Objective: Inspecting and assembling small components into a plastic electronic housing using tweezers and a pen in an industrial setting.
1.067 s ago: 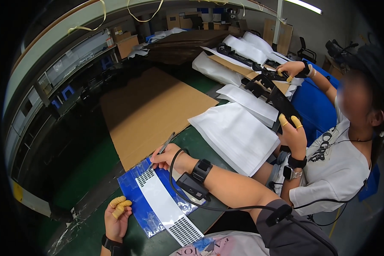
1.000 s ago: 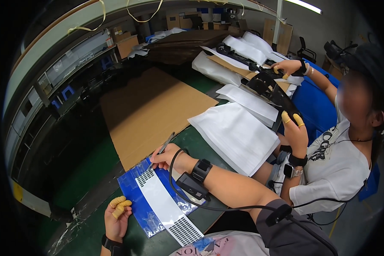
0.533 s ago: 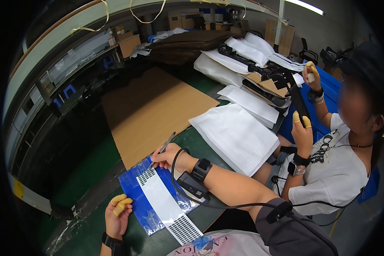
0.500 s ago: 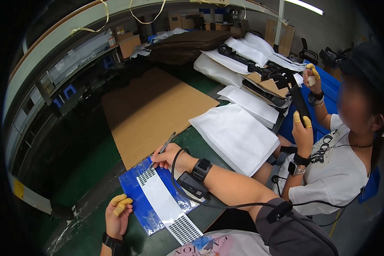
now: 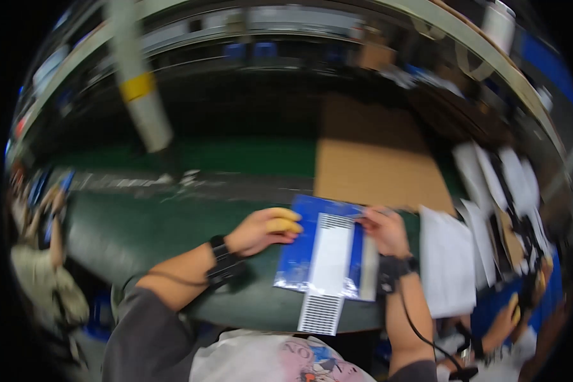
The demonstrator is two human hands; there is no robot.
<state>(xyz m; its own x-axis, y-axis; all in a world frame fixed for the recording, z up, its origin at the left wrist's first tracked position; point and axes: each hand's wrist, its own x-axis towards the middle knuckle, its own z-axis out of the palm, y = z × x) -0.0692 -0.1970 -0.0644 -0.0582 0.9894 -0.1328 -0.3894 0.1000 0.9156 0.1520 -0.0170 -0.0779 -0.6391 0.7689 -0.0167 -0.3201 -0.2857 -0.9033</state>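
A white strip (image 5: 331, 254) with rows of small black rectangular stickers at both ends lies on a flat, shiny blue piece (image 5: 290, 270). Its near end hangs past the blue piece's edge. My right hand (image 5: 388, 234) is at the strip's far end, closed on a slim metal tool (image 5: 359, 217) that looks like tweezers; blur hides its tip. My left hand (image 5: 264, 233), with yellow finger covers, reaches to the blue piece's left edge, fingers loosely extended. Nothing shows between them. Whether they touch the edge I cannot tell.
A brown cardboard sheet (image 5: 375, 153) lies behind the blue piece on the green table (image 5: 146, 235). White foam sheets (image 5: 445, 261) are stacked at the right, beside a co-worker's hand (image 5: 506, 318). Another person (image 5: 41, 267) works at the far left. A post (image 5: 140, 89) rises beyond the table.
My view has swung left, so the cardboard and foam sheets appear farther right. My left hand has come up to the blue piece's edge, its fingers less curled. The right hand stays at the strip's far end.
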